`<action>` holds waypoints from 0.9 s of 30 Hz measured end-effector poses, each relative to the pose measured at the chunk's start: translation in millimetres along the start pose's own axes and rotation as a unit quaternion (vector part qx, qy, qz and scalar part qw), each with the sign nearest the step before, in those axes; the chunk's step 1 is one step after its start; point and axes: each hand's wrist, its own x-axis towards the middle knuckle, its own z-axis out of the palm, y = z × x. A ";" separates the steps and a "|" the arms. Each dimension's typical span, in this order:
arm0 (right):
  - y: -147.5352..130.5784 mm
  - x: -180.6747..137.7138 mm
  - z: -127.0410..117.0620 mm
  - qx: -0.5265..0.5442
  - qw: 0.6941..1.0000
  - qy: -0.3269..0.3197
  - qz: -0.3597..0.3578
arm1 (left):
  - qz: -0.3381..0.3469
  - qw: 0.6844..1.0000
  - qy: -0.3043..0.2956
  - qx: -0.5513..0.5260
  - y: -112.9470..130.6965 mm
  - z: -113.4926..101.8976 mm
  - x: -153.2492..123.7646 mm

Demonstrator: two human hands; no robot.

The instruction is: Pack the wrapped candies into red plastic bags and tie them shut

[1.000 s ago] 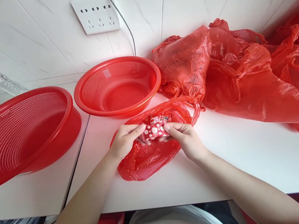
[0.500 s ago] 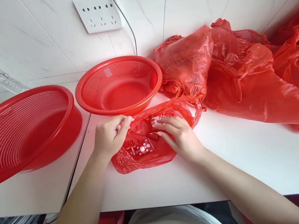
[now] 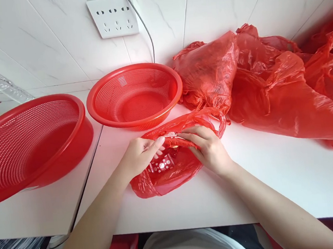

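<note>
An opened red plastic bag (image 3: 183,175) lies on the white table in front of me. Over its mouth, my right hand (image 3: 212,149) grips a red packet (image 3: 178,141) with a pale printed edge, its fingers closed on the right end. My left hand (image 3: 141,155) is at the packet's left end, thumb and fingers apart; whether it touches the packet I cannot tell. Below them, inside the bag, sits a red packet with white dots (image 3: 162,163). Other contents are partly hidden by my hands and the plastic.
Behind the bag stands a red mesh basket (image 3: 136,123), and a larger one (image 3: 77,110) stands to the left. Several filled red plastic bags (image 3: 286,104) line the wall on the right. A socket panel (image 3: 113,17) with a grey cable is on the tiled wall.
My left hand has let go of the bag's rim and moved right, over the opening. My right hand has taken hold of the red packet and raised it a little.
</note>
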 end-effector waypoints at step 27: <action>-37.3 -3.9 4.4 0.482 0.833 -0.027 0.271 | 0.098 0.994 0.039 0.015 -1.7 14.1 -1.3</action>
